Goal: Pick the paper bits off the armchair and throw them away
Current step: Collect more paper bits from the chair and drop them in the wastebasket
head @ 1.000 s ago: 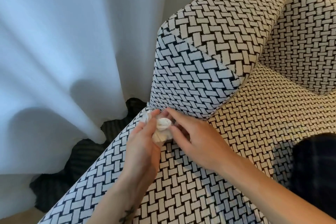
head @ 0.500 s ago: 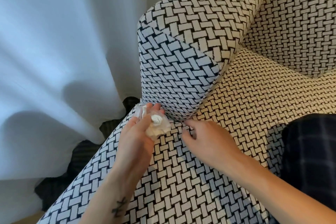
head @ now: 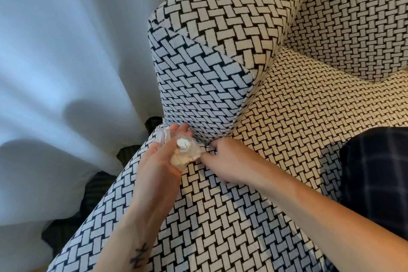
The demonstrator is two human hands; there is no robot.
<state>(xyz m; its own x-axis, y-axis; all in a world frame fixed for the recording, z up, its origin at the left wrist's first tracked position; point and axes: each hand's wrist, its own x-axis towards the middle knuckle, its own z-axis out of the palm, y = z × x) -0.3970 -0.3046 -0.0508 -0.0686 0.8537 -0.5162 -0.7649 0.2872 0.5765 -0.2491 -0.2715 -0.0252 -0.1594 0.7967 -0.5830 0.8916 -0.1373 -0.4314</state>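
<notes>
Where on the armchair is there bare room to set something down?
Free: the seat cushion between armrest, backrest and the plaid fabric. Crowded: the seam at the armrest's base, where the left hand cups paper bits and the right hand works.

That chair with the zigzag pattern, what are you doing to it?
A person is picking paper bits off the armchair. The left hand is cupped, palm up, around a bunch of crumpled paper bits already gathered. The right hand rests on the seat right beside it, fingertips at the crease below the armrest. Whether it is pinching another bit there cannot be seen. Nothing has been thrown away yet.
</notes>
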